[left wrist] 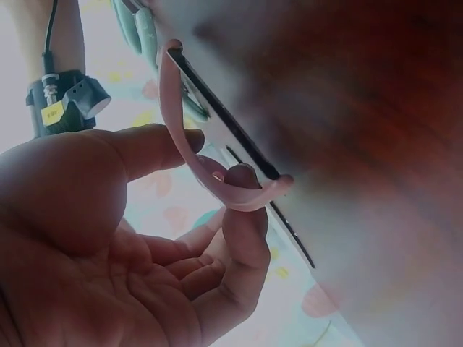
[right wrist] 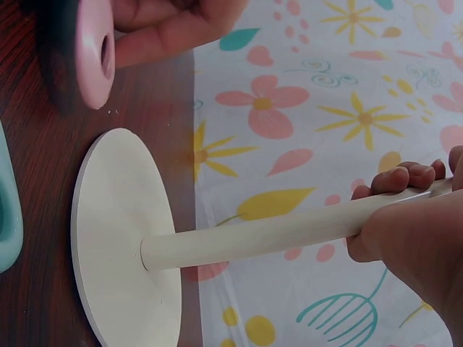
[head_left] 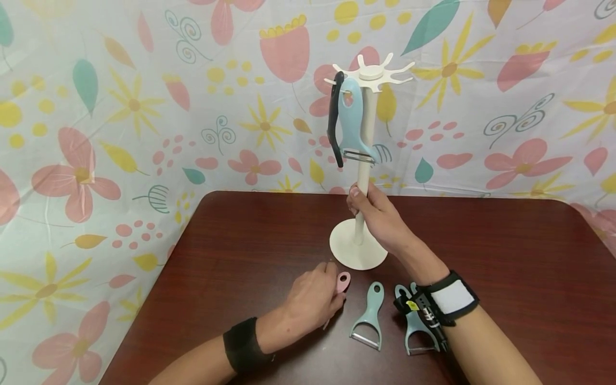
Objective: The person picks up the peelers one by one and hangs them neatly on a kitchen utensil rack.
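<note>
My left hand (head_left: pixel 310 295) pinches a pink peeler (head_left: pixel 343 282) just above the table, left of a green peeler. The left wrist view shows the thumb and a fingertip on the frame of this pink peeler (left wrist: pixel 172 108). My right hand (head_left: pixel 380 216) grips the post of a white utensil stand (head_left: pixel 360 251), fingers wrapped round it in the right wrist view. From the stand's hooks, on the left side, hang a light blue peeler (head_left: pixel 352 117) and a black-handled tool (head_left: pixel 334 120), seen edge-on.
A green peeler (head_left: pixel 372 313) lies in front of the stand's base. More peelers (head_left: pixel 416 326) lie to its right, partly hidden by my right wrist's camera. The brown table (head_left: pixel 231 240) ends at a patterned cloth (head_left: pixel 144 107) behind.
</note>
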The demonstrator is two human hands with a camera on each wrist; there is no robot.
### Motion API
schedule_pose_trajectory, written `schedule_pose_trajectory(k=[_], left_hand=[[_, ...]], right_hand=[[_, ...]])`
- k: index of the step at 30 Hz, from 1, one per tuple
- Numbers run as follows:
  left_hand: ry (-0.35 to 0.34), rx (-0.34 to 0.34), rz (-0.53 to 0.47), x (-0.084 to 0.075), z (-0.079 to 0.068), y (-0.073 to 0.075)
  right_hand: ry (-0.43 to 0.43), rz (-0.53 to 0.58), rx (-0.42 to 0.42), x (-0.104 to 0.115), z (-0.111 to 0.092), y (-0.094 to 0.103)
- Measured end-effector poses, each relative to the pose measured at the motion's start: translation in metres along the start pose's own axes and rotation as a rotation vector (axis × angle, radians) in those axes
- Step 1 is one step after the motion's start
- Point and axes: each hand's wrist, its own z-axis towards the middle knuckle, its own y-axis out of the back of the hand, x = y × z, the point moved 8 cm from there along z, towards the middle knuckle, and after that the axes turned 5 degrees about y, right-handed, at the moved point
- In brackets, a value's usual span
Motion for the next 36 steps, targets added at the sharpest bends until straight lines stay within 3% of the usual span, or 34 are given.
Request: schedule_pose_trajectory(k=[14,24,36], left_hand=[[0.045,-0.030,-0.106,0.004,0.002,0.015],[0.055,-0.092,-0.170,0.012,0.007,0.037],[0.060,-0.135,-0.328,0.024,0.013,0.059]], right_hand=[[-0.006,-0.005,-0.010,-0.002,0.000,0.001],[-0.012,-0.015,-0.015,-0.003,0.001,0.002],[-0.006,-0.009,-0.015,-0.003,0.000,0.001]])
